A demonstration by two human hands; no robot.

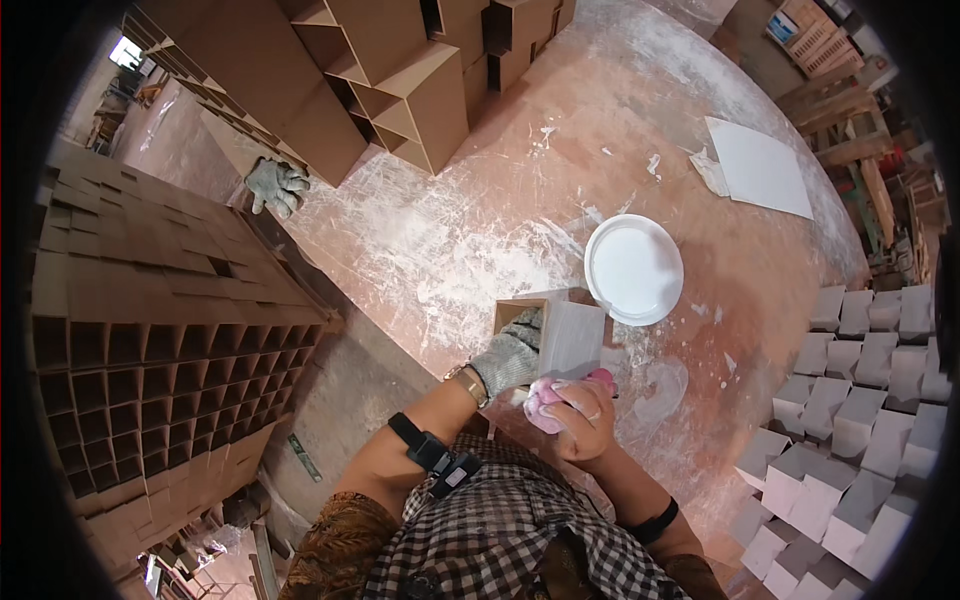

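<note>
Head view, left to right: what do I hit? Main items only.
Stack of brown boxes → gloved left hand → bare right hand gripping a crumpled pink thing → round white container → pale stacked boxes.

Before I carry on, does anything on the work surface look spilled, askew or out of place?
Yes: chalky white smears streak the reddish tabletop, looking like spilled residue. A lone grey knitted glove lies near the tabletop's left edge, unworn, odd because the right hand, holding a pink soft wad, is bare.
</note>
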